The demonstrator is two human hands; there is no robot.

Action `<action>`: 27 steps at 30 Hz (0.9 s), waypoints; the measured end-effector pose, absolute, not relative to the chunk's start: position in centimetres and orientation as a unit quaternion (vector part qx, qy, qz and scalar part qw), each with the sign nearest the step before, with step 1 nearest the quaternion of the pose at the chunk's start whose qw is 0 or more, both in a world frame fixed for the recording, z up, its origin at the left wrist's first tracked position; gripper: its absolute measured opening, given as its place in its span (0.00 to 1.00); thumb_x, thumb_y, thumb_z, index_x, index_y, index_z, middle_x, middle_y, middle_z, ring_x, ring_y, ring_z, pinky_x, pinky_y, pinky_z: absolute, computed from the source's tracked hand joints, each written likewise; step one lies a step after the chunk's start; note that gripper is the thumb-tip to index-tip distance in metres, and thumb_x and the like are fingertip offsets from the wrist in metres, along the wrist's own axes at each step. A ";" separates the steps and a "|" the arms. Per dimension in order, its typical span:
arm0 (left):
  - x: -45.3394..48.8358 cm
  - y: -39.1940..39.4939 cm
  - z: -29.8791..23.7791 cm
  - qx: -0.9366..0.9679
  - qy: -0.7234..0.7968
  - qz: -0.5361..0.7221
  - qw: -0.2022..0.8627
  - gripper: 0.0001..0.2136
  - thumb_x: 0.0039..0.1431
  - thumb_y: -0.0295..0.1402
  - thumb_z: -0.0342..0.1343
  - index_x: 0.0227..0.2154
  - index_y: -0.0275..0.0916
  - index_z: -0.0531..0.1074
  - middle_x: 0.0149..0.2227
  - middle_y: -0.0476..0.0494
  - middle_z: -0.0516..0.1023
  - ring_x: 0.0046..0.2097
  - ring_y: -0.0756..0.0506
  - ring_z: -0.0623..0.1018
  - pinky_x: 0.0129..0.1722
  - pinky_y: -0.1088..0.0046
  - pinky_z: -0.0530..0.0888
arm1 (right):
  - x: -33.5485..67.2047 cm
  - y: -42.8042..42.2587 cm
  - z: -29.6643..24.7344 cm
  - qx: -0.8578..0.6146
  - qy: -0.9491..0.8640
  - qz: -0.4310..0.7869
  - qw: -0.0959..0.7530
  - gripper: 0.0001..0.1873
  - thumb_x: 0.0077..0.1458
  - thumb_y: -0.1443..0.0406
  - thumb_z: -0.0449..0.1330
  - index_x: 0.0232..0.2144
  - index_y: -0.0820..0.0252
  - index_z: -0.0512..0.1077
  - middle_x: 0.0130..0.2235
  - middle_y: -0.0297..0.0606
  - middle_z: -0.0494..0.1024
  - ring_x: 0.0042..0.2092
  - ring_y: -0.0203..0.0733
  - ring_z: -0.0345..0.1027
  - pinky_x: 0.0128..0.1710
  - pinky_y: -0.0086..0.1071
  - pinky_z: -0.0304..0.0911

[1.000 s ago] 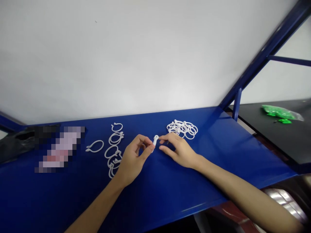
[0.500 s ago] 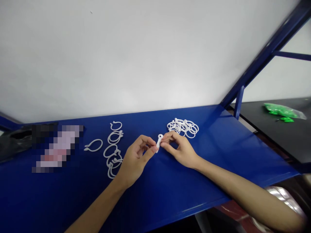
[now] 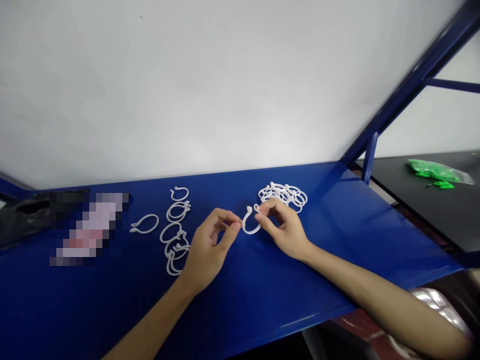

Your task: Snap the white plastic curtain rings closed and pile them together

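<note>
Both hands pinch one white plastic ring (image 3: 250, 225) just above the blue table (image 3: 262, 300). The ring hangs open as a U between the fingertips. My left hand (image 3: 208, 250) grips its left end, thumb and forefinger closed. My right hand (image 3: 281, 227) grips its right end, fingers curled. Right behind my right hand lies a heap of white rings (image 3: 285, 194). To the left of my left hand several white rings (image 3: 175, 230) lie spread out in a rough column, and one single ring (image 3: 144, 223) lies further left.
A blurred patch (image 3: 88, 227) and a dark object (image 3: 18, 220) lie at the table's left end. A blue frame post (image 3: 369, 150) stands at the right rear corner. Beyond it, a black table (image 3: 442, 210) bears a bag of green parts (image 3: 435, 171). A white wall runs behind.
The white ring, seen edge-on as a small closed piece before, now hangs open as a U between my fingertips. My right hand has shifted slightly up and right.
</note>
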State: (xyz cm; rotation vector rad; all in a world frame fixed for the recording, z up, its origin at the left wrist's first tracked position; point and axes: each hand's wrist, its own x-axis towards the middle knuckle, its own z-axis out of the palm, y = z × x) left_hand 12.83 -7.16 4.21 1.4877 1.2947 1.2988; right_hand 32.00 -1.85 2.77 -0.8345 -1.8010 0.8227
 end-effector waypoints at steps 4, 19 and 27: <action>12.8 -7.2 4.1 0.587 0.504 0.539 0.332 0.05 0.63 0.38 0.57 0.35 0.43 0.73 0.36 0.49 0.77 0.38 0.50 0.76 0.39 0.73 0.74 | 32.1 -1.9 3.0 -0.341 -0.745 0.317 0.478 0.07 0.64 0.59 0.60 0.37 0.55 0.69 0.32 0.34 0.73 0.33 0.37 0.68 0.34 0.33 0.67; 12.6 -7.0 3.6 0.618 0.457 0.557 0.314 0.04 0.62 0.35 0.59 0.33 0.42 0.73 0.35 0.48 0.74 0.39 0.49 0.74 0.40 0.73 0.72 | 32.2 -1.9 3.0 -0.331 -0.770 0.289 0.463 0.04 0.63 0.62 0.61 0.37 0.56 0.70 0.31 0.33 0.73 0.32 0.35 0.68 0.32 0.30 0.65; 12.5 -7.1 4.0 0.649 0.422 0.553 0.308 0.09 0.59 0.23 0.53 0.27 0.42 0.70 0.38 0.49 0.74 0.39 0.50 0.75 0.40 0.72 0.72 | 32.2 -2.0 3.0 -0.331 -0.775 0.280 0.460 0.03 0.63 0.63 0.61 0.37 0.57 0.70 0.31 0.32 0.73 0.31 0.34 0.68 0.31 0.29 0.65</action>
